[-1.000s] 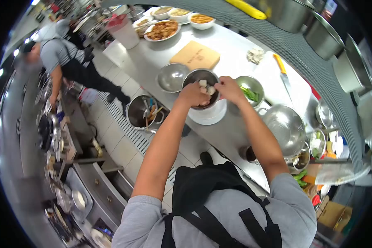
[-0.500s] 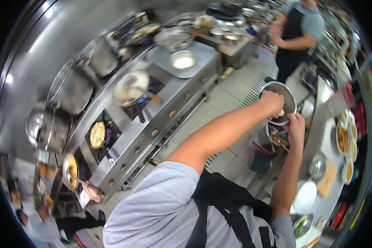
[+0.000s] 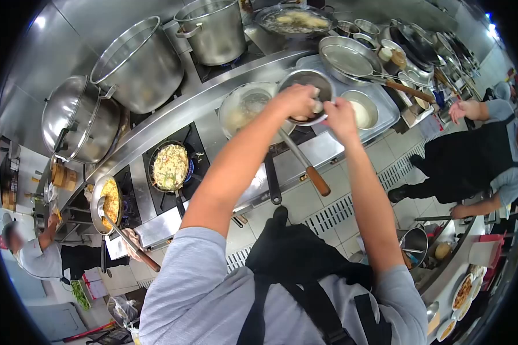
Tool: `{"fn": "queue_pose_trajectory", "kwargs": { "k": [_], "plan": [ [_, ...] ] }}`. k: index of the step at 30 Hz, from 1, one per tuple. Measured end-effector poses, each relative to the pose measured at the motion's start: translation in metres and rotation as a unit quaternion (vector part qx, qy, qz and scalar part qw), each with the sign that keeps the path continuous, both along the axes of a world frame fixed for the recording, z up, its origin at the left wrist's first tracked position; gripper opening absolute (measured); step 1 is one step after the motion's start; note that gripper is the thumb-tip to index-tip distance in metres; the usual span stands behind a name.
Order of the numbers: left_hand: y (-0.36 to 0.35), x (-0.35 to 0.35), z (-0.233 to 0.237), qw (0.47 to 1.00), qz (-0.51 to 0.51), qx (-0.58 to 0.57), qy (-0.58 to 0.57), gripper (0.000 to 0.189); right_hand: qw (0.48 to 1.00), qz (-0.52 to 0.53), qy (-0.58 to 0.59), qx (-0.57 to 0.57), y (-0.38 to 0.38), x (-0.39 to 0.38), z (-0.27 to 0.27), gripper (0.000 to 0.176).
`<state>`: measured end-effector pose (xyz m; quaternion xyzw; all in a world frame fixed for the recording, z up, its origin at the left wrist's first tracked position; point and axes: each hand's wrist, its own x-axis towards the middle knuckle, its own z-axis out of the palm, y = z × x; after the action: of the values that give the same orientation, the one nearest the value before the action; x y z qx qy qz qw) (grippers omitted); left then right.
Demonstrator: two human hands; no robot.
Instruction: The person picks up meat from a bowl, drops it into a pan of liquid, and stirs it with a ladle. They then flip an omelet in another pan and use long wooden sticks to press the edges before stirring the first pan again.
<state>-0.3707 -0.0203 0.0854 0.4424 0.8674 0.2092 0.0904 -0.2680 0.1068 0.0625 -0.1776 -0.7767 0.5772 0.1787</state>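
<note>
A steel bowl (image 3: 322,82) is held over the right part of the stove, beside a pan of cloudy liquid (image 3: 236,109). My left hand (image 3: 298,102) reaches into the bowl, its fingers closed around pale pieces (image 3: 317,106). At the bowl's right rim is my right hand (image 3: 342,118), gripping the edge. A ladle with a wooden handle (image 3: 316,179) lies across the pan of liquid. Just right of my right hand, a small bowl of white liquid (image 3: 362,110) rests on a metal tray (image 3: 389,118).
A frying pan with an omelette-like food (image 3: 170,167) sits on a burner to the left, near a yellow-food pan (image 3: 110,198). Large pots (image 3: 138,66) stand behind. One person (image 3: 466,155) stands at the right, another (image 3: 40,253) at the far left.
The view has turned toward the stove. Both my hands and the steel bowl have moved from above the floor by the right counter to over the stove beside the pan of liquid.
</note>
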Motion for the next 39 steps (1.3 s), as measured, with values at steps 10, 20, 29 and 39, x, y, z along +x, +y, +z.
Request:
{"fn": "queue_pose_trajectory", "kwargs": {
  "k": [10,20,29,39],
  "plan": [
    [-0.118,-0.068,-0.093,0.968,0.207,-0.001,-0.142,0.054,0.959,0.044,-0.063,0.272,-0.085,-0.090,-0.055,0.025],
    [-0.140,-0.075,-0.127,0.966,0.208,-0.023,-0.154,0.048,0.932,0.067,-0.043,0.355,-0.086,-0.092,-0.055,0.022],
    [-0.129,-0.078,-0.115,0.977,0.183,-0.033,-0.105,0.043,0.927,0.067,-0.059,0.365,-0.089,-0.084,-0.046,0.021],
    [-0.136,-0.084,-0.103,0.956,0.282,-0.061,-0.051,0.033,0.928,0.064,-0.065,0.361,-0.088,-0.073,-0.036,0.022]
  ]
}}
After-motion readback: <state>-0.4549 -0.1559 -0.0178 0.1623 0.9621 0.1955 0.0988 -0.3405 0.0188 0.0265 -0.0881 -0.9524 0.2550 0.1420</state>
